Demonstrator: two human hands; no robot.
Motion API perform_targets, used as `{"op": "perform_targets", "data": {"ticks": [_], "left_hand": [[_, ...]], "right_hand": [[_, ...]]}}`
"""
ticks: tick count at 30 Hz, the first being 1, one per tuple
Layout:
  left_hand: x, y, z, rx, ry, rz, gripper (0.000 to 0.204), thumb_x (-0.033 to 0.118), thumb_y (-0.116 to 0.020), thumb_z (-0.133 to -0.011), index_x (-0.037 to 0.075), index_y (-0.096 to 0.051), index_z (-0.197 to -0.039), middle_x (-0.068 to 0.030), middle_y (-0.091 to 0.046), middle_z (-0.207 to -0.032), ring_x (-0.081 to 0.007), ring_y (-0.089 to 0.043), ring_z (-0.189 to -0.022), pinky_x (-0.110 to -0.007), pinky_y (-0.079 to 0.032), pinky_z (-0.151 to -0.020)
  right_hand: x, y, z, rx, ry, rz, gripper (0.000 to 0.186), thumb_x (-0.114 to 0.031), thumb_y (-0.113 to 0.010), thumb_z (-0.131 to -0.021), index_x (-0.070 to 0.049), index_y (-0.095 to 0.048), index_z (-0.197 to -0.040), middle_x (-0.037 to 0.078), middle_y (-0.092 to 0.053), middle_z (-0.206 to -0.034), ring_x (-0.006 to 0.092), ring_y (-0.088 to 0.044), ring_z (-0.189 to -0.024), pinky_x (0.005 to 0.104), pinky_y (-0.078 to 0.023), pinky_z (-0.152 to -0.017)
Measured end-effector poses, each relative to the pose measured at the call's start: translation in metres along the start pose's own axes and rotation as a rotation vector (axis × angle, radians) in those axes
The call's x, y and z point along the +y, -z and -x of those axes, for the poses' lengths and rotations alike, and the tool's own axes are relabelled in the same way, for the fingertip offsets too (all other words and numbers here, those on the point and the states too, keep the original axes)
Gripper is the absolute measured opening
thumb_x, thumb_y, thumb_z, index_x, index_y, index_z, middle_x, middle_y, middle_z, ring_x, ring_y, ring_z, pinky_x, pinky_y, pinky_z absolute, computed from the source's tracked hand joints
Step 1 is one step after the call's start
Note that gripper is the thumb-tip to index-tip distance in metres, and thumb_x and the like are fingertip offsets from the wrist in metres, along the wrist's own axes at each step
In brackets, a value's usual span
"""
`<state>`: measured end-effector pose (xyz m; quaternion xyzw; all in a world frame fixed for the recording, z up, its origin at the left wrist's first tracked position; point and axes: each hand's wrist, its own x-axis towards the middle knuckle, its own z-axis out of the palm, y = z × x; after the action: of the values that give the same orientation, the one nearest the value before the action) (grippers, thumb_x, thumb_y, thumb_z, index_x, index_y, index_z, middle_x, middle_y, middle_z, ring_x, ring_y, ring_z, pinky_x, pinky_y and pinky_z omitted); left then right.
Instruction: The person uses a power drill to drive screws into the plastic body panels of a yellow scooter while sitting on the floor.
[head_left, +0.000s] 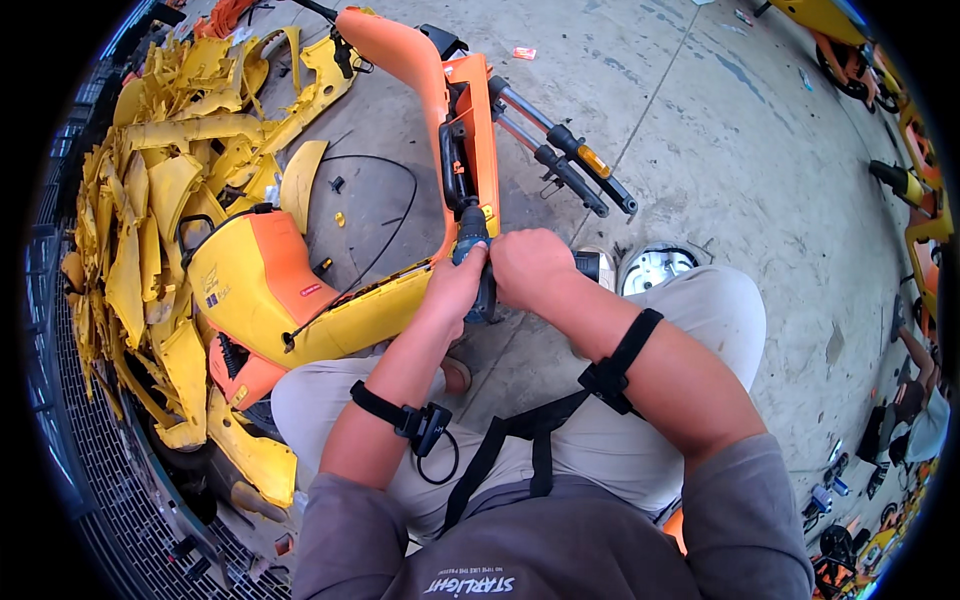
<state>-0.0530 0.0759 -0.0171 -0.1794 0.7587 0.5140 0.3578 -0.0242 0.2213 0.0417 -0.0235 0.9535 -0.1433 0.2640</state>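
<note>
A dark blue cordless drill (pixel 472 232) points away from me, its front end against the orange front frame of a scooter. My left hand (pixel 456 284) is closed around the drill's body, thumb along its side. Just right of it, my right hand (pixel 533 268) is a fist, apparently around the drill's handle; a dark block shows past the knuckles. The scooter body (pixel 258 262), yellow and orange, lies tipped over in front of me. Its bare front fork (pixel 560 150) points right, with an orange reflector (pixel 593 161) on one leg. The drill's tip is hard to make out.
A heap of broken yellow panels (pixel 165 190) fills the left side beside a metal grating (pixel 100 440). A black cable (pixel 412 190) curls on the floor. Near my right knee sits a round silver part (pixel 660 268). More scooters (pixel 915 190) and a seated person (pixel 925 425) are at far right.
</note>
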Motion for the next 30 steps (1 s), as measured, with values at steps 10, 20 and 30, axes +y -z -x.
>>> {"op": "perform_targets", "data": {"ticks": [10,20,30], "left_hand": [[-0.005,-0.009,0.004,0.019,-0.026,-0.017,0.065,0.048,-0.063,-0.097,-0.014,-0.057,-0.116,-0.0202,-0.067,-0.104,-0.0224,-0.067,-0.089,-0.036,-0.052,-0.073],[-0.004,-0.043,0.021,0.134,-0.057,0.07,0.059,0.047,-0.063,-0.097,-0.011,-0.056,-0.105,-0.0192,-0.065,-0.099,-0.0231,-0.066,-0.087,-0.036,-0.052,-0.072],[-0.015,-0.063,0.014,0.212,-0.083,0.115,0.056,0.045,-0.063,-0.097,-0.01,-0.054,-0.106,-0.0198,-0.065,-0.097,-0.0235,-0.067,-0.085,-0.038,-0.052,-0.071]], "right_hand": [[0.01,-0.011,-0.003,0.004,0.018,-0.022,0.021,-0.017,-0.07,-0.082,-0.007,-0.076,-0.099,0.012,-0.076,-0.099,0.0283,-0.074,-0.093,0.0387,-0.058,-0.081],[0.037,-0.02,0.0,0.1,0.112,0.035,0.019,-0.015,-0.067,-0.079,-0.006,-0.073,-0.096,0.014,-0.075,-0.098,0.0298,-0.074,-0.091,0.041,-0.059,-0.079],[0.049,-0.026,-0.003,0.172,0.182,0.165,0.021,-0.015,-0.066,-0.08,-0.007,-0.07,-0.1,0.012,-0.074,-0.098,0.0284,-0.073,-0.092,0.0391,-0.057,-0.079]]}}
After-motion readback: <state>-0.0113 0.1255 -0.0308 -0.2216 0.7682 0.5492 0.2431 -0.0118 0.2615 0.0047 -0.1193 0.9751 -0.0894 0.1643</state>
